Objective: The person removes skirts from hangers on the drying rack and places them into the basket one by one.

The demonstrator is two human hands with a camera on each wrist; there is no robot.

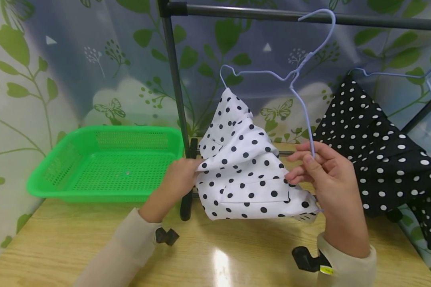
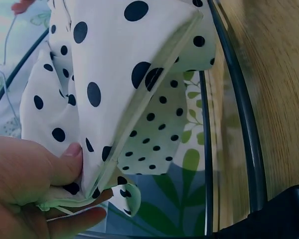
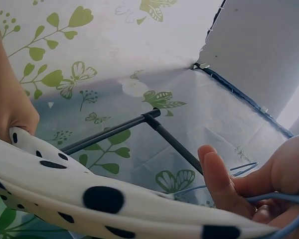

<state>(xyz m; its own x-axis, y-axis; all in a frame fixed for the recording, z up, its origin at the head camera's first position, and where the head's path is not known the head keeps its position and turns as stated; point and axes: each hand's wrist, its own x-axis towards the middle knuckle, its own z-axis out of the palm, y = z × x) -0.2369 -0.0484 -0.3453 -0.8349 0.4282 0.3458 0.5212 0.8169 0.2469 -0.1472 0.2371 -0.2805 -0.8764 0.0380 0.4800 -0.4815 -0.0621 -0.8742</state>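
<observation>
A white garment with black polka dots (image 1: 251,171) hangs from one end of a tilted pale-blue hanger (image 1: 297,73). In the head view, my left hand (image 1: 181,177) grips the garment's left edge. The left wrist view shows that thumb (image 2: 72,159) pinching the cloth near a seam. My right hand (image 1: 332,175) pinches the hanger's right arm between thumb and fingers. That arm runs down toward the garment's lower right corner, where cloth covers part of it. The hook overlaps the rail in view; I cannot tell whether it touches.
A dark metal rack (image 1: 174,75) stands behind the garment, its top rail (image 1: 244,12) crossing the view. On the right hangs a black garment with white dots (image 1: 377,159) on another blue hanger (image 1: 391,74). A green basket (image 1: 104,195) sits left on the wooden table (image 1: 93,243).
</observation>
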